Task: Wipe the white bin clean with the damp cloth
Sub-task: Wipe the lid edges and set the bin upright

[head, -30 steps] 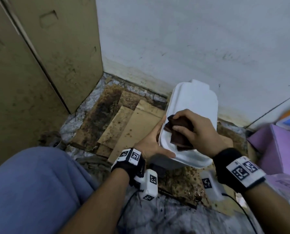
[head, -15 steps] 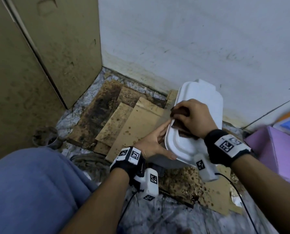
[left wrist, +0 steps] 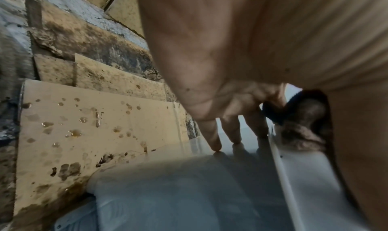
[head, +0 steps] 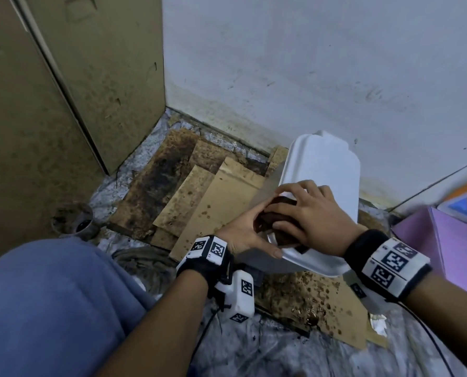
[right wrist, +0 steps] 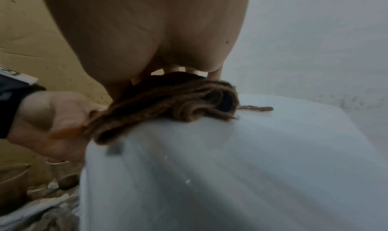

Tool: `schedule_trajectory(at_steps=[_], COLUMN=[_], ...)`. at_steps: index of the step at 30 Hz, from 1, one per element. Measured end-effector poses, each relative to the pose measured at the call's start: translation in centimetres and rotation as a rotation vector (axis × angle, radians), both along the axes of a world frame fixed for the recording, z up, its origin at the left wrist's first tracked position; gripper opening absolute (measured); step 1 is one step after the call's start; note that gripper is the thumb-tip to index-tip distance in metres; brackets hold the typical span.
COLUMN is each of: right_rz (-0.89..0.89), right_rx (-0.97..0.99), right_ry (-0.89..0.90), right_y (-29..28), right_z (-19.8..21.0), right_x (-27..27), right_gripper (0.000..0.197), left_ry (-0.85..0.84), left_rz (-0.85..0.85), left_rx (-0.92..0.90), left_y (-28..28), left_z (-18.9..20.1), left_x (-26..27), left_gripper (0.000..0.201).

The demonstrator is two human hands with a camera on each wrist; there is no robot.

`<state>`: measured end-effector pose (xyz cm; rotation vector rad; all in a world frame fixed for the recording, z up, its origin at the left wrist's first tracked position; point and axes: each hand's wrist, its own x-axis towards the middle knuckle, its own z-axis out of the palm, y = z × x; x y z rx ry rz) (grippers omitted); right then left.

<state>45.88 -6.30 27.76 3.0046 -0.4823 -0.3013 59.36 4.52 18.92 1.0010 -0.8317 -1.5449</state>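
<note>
The white bin (head: 325, 170) lay tipped over on stained cardboard sheets (head: 221, 197) by the foot of the white wall (head: 308, 63), its flat white face turned up. The right hand (head: 316, 213) was down on top of it, fingers curled over a bunched brown cloth (head: 281, 229) and pressing it onto the bin's near left edge; from the right wrist view the cloth (right wrist: 168, 102) sat folded right on the rim of the bin (right wrist: 231, 168). The left hand (head: 243, 235) steadied the bin from the left, thumb laid along the near rim and fingers reaching up its side; the left wrist view showed those fingers (left wrist: 214, 135) straight, tips touching the bin's grey-white side (left wrist: 210, 184), so that hand was not clenched. Both wrists wore black bands with square black-and-white coded tags (head: 390, 262); no words could be read on them. At far right sat a purple box (head: 450, 240) and an orange-and-blue package (head: 466, 202), its print too blurred to read. A grimy cup (head: 73, 221) stood at left near a tan door (head: 63, 104), with a blue-clad knee (head: 50, 308) in front.
</note>
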Motion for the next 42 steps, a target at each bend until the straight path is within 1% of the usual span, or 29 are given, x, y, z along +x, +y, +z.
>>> schedule_trajectory(at_steps=[3,5,7,9,13,14,17,18,19,22,23,27,30,34,36,39,42], right_rz=[-0.096,-0.146,-0.192,-0.253,-0.339,-0.359,-0.421,-0.430,-0.429,-0.379,-0.360,-0.368,-0.380,-0.346,-0.339,-0.329,-0.330], right_rx=[0.110,0.167,0.178,0.192,0.232,0.246,0.285,0.288,0.291,0.304,0.296,0.239,0.258,0.270,0.250,0.201,0.139], right_ry=[-0.060,-0.112,-0.130,-0.131,-0.094,-0.097,-0.106,-0.096,-0.082,-0.040,-0.036,-0.059,-0.074,-0.072,-0.074,-0.086,-0.117], right_y=[-1.2,-2.0,-2.6,-3.2,-3.5,-3.5,-4.1,-4.4,-4.8,-5.8,-6.1,-6.9,-7.0,-7.4,-8.0,-9.0,-10.5], right_z=[0.3,0.5,0.8,1.1,1.7,1.8,2.1,2.2,2.3,2.6,2.7,2.3,1.8,1.5,1.4,1.5,2.5], right_x=[0.4,0.8,1.3,1.9,3.1,3.4,4.4,4.7,4.9,5.2,5.2,5.0,5.4,6.3,6.7,7.2,7.1], right_gripper=[0.042,0.033,0.027,0.027,0.034,0.034,0.032,0.032,0.033,0.033,0.033,0.034,0.033,0.031,0.030,0.026,0.023], left_ry=[-0.021,-0.048,-0.073,-0.092,-0.090,-0.103,-0.127,-0.129,-0.126,-0.101,-0.100,-0.094,-0.102,-0.079,-0.083,-0.102,-0.109], left_rz=[-0.007,-0.011,0.010,0.039,0.136,0.147,0.174,0.168,0.170,0.197,0.206,0.223,0.249,0.280,0.289,0.290,0.279], left_rx=[0.014,0.025,0.046,0.070,0.079,0.087,0.102,0.102,0.100,0.108,0.108,0.132,0.152,0.186,0.194,0.184,0.165], left_y=[-0.1,-0.3,-0.4,-0.6,-1.4,-1.7,-2.1,-2.2,-2.4,-3.4,-3.8,-4.7,-4.9,-4.7,-4.5,-4.2,-4.1], left_z=[0.0,-0.1,-0.1,0.1,0.7,0.7,0.6,0.6,0.6,1.1,1.2,1.1,0.6,0.1,0.1,0.0,-0.1], left_x=[-0.2,-0.2,0.0,0.1,0.3,0.2,0.1,0.1,0.1,0.1,0.2,-0.1,-0.2,-0.1,-0.2,-0.3,-0.3], left_gripper=[0.098,0.096,0.094,0.094,0.078,0.081,0.099,0.100,0.097,0.078,0.077,0.097,0.094,0.103,0.103,0.096,0.094])
